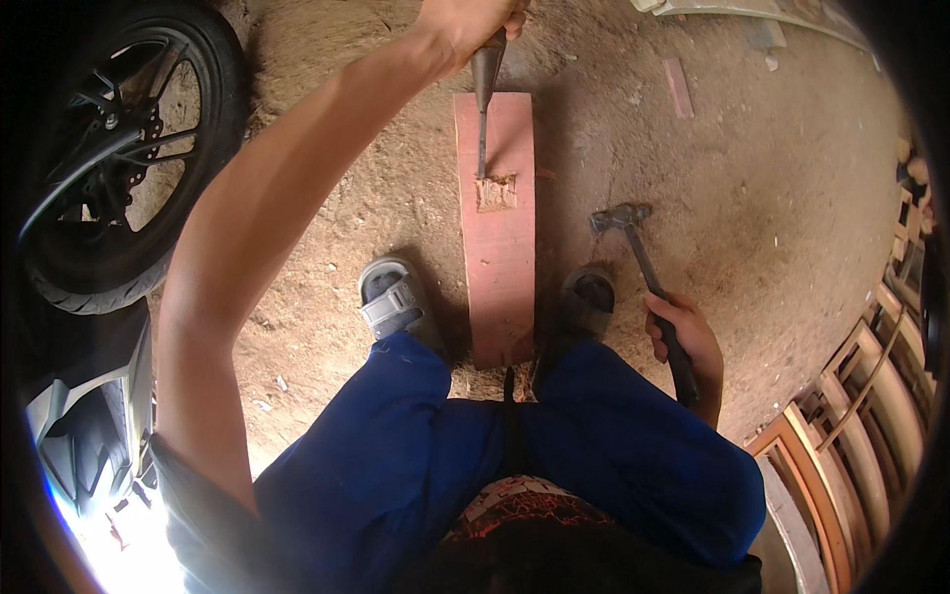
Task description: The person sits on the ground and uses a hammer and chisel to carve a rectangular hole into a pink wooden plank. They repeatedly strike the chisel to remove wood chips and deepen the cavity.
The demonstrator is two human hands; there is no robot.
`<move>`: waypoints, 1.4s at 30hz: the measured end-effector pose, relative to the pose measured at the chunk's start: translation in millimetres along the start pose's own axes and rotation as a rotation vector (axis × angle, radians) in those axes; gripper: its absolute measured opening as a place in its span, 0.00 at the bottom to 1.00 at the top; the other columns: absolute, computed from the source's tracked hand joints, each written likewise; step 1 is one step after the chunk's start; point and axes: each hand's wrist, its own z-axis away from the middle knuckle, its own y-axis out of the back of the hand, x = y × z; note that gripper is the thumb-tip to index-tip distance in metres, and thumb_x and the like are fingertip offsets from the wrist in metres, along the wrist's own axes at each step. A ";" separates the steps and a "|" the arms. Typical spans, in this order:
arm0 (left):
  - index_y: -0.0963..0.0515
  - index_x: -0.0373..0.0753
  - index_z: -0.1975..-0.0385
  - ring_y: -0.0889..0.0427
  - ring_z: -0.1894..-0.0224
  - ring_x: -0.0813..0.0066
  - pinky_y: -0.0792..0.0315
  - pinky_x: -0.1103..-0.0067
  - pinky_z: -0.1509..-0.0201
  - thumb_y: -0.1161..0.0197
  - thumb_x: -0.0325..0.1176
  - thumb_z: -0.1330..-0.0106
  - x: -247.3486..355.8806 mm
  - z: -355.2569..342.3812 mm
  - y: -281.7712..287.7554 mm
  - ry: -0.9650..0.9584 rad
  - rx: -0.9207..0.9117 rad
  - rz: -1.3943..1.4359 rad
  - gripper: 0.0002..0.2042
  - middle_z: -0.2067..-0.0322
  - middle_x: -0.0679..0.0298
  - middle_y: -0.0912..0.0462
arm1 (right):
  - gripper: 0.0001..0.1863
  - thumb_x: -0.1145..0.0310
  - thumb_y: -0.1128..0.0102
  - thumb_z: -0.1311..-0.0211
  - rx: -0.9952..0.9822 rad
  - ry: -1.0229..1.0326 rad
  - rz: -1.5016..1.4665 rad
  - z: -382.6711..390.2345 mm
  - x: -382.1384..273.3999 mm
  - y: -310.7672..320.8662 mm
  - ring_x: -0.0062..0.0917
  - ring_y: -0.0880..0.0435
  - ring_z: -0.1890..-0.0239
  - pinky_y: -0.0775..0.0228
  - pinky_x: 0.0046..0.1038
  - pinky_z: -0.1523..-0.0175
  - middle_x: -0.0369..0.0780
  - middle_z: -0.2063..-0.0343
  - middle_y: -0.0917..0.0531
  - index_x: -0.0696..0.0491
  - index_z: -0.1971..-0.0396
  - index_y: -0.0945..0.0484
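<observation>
Between the person's sandals [394, 302] on the dirt floor [307, 198] lies a pinkish wooden beam [500, 272], a shallow chiselled recess [498, 194] in its far half holding rough, splintered wood. The left hand [473, 18], partly cut off by the view's edge, is clenched round a chisel [485, 74] whose tip meets the recess's far left corner. The right hand [690, 339] wraps a dark-handled hammer [646, 265], its head beside the beam, well apart.

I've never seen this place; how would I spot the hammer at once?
Find the long pink wooden block between the feet, then look to its right, where the right hand grips the dark hammer. Unlike the chisel in the left hand, it ends in a head set crosswise on its handle.
</observation>
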 end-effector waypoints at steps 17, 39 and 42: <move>0.27 0.39 0.81 0.28 0.88 0.74 0.39 0.77 0.86 0.38 0.37 0.33 0.7 -16.8 -1.7 0.101 -0.010 -0.029 0.14 0.86 0.64 0.27 | 0.14 0.58 0.40 0.32 -0.017 -0.005 0.018 -6.4 5.3 3.5 0.18 0.32 0.91 0.42 0.22 0.87 0.34 0.86 0.29 0.54 0.69 0.26; 0.27 0.40 0.83 0.28 0.88 0.77 0.40 0.77 0.86 0.37 0.38 0.33 5.7 -5.6 -6.0 0.011 -0.097 -0.032 0.16 0.87 0.65 0.27 | 0.14 0.58 0.41 0.30 -0.015 0.005 0.047 -8.8 7.5 5.6 0.17 0.33 0.92 0.41 0.22 0.87 0.33 0.86 0.29 0.54 0.67 0.24; 0.28 0.40 0.83 0.28 0.88 0.77 0.40 0.77 0.86 0.37 0.38 0.33 6.4 -4.4 -6.2 0.007 -0.089 -0.048 0.16 0.87 0.65 0.27 | 0.14 0.58 0.41 0.31 -0.013 0.002 0.042 -8.4 7.4 5.3 0.18 0.32 0.92 0.41 0.22 0.87 0.33 0.86 0.29 0.54 0.67 0.25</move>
